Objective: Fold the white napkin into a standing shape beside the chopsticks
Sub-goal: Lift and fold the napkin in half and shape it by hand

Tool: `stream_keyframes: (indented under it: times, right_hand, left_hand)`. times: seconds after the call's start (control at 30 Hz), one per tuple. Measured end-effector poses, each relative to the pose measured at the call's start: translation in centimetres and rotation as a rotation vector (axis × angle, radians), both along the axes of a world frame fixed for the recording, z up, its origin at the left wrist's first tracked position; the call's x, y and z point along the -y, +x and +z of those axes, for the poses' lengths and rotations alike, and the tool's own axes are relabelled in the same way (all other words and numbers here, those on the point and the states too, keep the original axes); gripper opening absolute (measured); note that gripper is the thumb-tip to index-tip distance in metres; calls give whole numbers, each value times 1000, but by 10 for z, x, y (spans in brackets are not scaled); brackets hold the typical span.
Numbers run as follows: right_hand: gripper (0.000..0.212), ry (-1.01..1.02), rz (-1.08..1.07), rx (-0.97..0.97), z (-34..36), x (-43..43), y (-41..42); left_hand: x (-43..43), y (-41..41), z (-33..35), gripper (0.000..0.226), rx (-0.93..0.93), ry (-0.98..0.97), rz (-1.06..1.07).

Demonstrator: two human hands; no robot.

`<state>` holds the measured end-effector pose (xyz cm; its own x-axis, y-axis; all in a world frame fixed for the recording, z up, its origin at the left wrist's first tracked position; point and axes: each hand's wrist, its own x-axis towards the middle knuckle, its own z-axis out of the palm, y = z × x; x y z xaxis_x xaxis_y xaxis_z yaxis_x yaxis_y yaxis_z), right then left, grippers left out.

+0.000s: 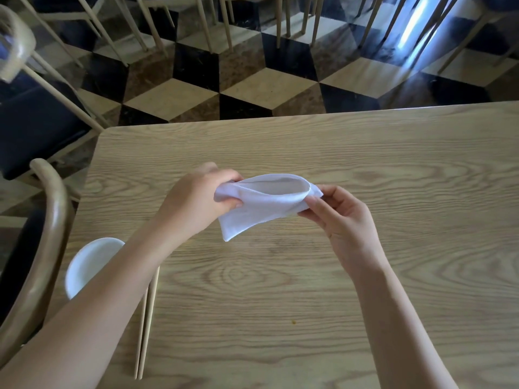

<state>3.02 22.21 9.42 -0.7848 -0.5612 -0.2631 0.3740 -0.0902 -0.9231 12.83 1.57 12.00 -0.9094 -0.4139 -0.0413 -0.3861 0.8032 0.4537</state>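
A round white bowl and pale wooden chopsticks are lying at the left of the light wooden table. Over its middle, the left hand is gripping one end of the folded white cloth napkin, and the right hand is pinching the other.

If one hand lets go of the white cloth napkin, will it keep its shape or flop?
Probably it flops: the white cloth napkin curves loosely between the left hand and right hand, one corner drooping. Likely light, since a mere pinch holds it.
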Motion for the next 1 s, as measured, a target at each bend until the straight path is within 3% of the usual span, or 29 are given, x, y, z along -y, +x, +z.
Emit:
stream_keyframes:
  times: [0.1,0.2,0.33,0.47,0.6,0.7,0.8,0.87,0.93,1.0]
  right_hand:
    - [29,21,23,0,3,3,-1]
    - [29,117,61,-82,3,6,-2]
    - [37,200,105,-147,4,9,-7]
    - [52,192,213,-78,-3,9,-15]
    - [42,131,220,60,-17,8,-19]
    - [28,116,115,182,-34,6,-20]
    - [20,235,-53,213,-59,2,-14]
    - [18,406,-86,172,-81,4,-7]
    - [17,552,-71,95,-98,4,1]
    - [18,683,-13,-103,-98,0,5]
  left_hand:
    - [0,-1,0,23,-83,-133,-22]
    - [2,-1,1,12,-119,-187,-134]
    - [3,0,6,15,40,152,-202]
    - [0,-2,10,19,144,456,-254]
    - [-2,2,2,18,251,927,-223]
    - [-11,4,-29,27,151,1233,128]
    - [-33,17,-64,9,-10,1468,613]
    - [-44,34,-85,21,-38,1428,722]
    - [-56,56,-98,46,-70,1160,720]
    - [-71,72,-102,55,-93,846,621]
